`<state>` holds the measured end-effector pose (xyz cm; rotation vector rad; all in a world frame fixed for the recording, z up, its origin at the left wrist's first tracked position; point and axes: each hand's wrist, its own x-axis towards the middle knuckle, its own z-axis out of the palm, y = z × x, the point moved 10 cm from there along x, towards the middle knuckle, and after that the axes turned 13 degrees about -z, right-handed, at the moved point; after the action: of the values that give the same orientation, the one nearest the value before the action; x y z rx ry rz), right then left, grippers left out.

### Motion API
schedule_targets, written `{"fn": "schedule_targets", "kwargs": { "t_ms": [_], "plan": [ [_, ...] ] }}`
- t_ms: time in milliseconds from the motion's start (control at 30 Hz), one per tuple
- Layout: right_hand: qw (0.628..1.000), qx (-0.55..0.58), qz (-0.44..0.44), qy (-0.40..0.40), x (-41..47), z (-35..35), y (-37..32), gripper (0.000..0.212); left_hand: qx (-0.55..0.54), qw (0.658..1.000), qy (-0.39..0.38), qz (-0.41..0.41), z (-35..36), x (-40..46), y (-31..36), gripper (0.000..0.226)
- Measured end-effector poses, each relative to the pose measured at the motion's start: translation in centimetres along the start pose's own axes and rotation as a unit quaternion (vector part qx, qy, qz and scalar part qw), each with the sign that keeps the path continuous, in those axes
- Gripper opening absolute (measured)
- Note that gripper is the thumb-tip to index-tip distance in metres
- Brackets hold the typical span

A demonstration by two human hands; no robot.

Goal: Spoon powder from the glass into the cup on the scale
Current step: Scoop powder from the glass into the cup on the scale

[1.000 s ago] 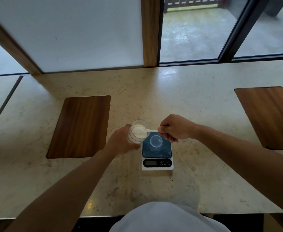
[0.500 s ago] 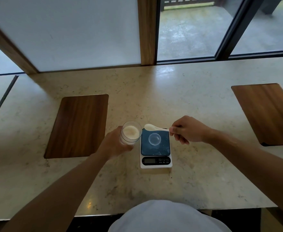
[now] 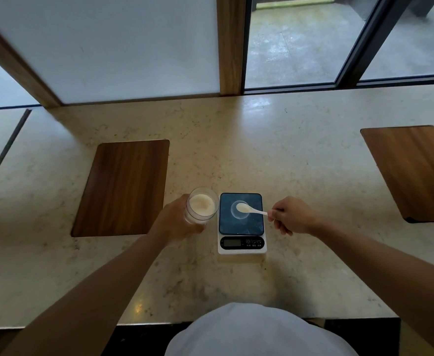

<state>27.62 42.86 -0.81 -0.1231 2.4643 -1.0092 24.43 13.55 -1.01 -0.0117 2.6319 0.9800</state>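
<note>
The right hand (image 3: 291,215) pinched the spoon (image 3: 250,209) by its handle end; its long axis ran leftward, the bowl over the cup (image 3: 239,209) on the scale (image 3: 241,222). The left hand (image 3: 176,222) was closed around the glass (image 3: 201,208), just left of the scale.

White spoon (image 3: 250,209) heaped with powder hovers over the clear cup (image 3: 239,209).

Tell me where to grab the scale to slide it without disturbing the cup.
Grip the scale by its white front end, pinching its two sides, coming from the near edge. The cup and spoon sit over the dark platform, so keep off that.
</note>
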Motion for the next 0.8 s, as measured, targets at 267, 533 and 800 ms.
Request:
{"fn": "schedule_targets", "kwargs": {
  "t_ms": [267, 533, 800],
  "plan": [
    [1.000, -0.017, 0.012, 0.020, 0.3, 0.3, -0.4, 0.037, 0.009, 1.000, -0.001, 0.009, 0.0, 0.0, -0.1, 0.080],
    [0.998, -0.055, 0.006, 0.029, 0.8, 0.2, -0.7, 0.035, 0.003, 1.000, -0.003, 0.002, -0.1, 0.1, -0.3, 0.083],
    [0.997, -0.071, -0.005, 0.037, 0.9, -0.1, -1.1, 0.032, 0.009, 1.000, -0.002, 0.000, 0.0, 0.1, -0.3, 0.082]
  ]
}}
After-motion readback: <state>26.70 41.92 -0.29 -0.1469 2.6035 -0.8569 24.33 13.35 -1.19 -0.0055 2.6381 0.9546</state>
